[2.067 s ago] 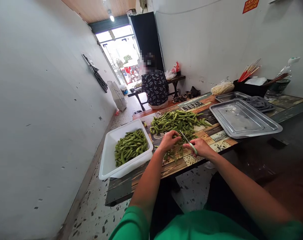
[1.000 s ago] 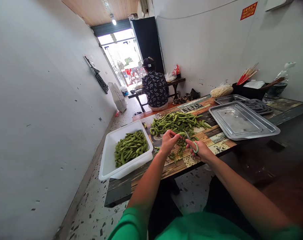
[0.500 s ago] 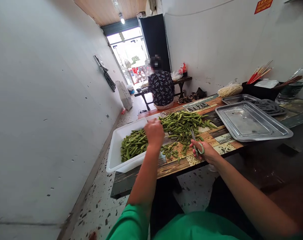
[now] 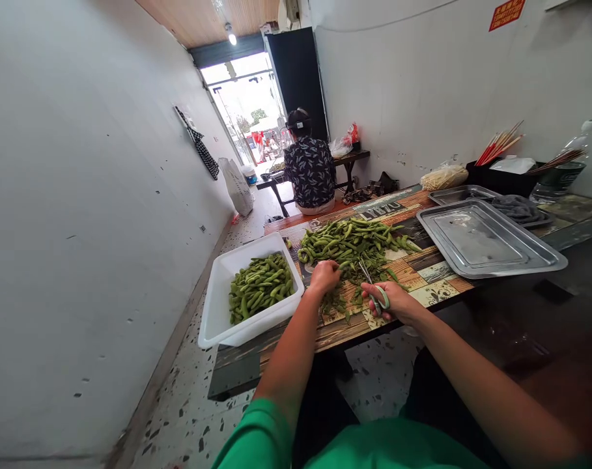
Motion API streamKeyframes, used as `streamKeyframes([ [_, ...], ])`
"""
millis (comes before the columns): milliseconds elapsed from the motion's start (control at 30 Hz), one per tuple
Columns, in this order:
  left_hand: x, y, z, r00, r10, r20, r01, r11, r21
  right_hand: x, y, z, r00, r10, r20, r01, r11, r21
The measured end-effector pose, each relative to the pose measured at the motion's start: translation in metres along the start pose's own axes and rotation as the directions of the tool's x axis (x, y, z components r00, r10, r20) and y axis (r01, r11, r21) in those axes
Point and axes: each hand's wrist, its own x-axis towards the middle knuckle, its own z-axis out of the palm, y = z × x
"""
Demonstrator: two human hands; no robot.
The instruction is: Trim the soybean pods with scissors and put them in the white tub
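Holds scissors [image 4: 366,273] in the right hand [image 4: 389,300], right of centre, with fingers clamped on the handles. Has the left hand [image 4: 325,277] at green pods [image 4: 352,236] heaped mid-frame on the counter [image 4: 335,335], beside a white tub [image 4: 217,293] — cannot tell, with fingertips hidden, whether clamped on one.
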Motion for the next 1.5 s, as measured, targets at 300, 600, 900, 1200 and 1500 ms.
streamKeyframes([
  [300,-0.012,0.022,-0.006,0.985,0.081,0.152,-0.059,0.988,-0.145,0.005,-0.01,0.003,0.999,0.01,-0.039,-0.012,0.998,-0.056],
  [600,-0.016,0.025,-0.01,0.909,0.294,0.294,-0.201,0.93,-0.308,0.006,-0.015,-0.005,0.992,-0.101,-0.076,0.09,0.986,-0.137],
  [900,-0.016,0.034,0.003,0.915,0.049,0.4,0.27,0.661,-0.7,0.006,-0.007,-0.009,0.972,-0.184,-0.149,0.157,0.972,-0.175],
  [1200,-0.013,0.037,0.013,0.957,-0.107,0.269,0.288,0.258,-0.922,-0.006,-0.006,0.006,0.996,-0.06,-0.066,0.054,0.994,-0.094],
  [1500,-0.019,0.046,0.016,0.951,-0.102,0.29,0.307,0.259,-0.916,-0.004,-0.007,0.013,0.984,-0.153,-0.086,0.149,0.987,-0.059],
])
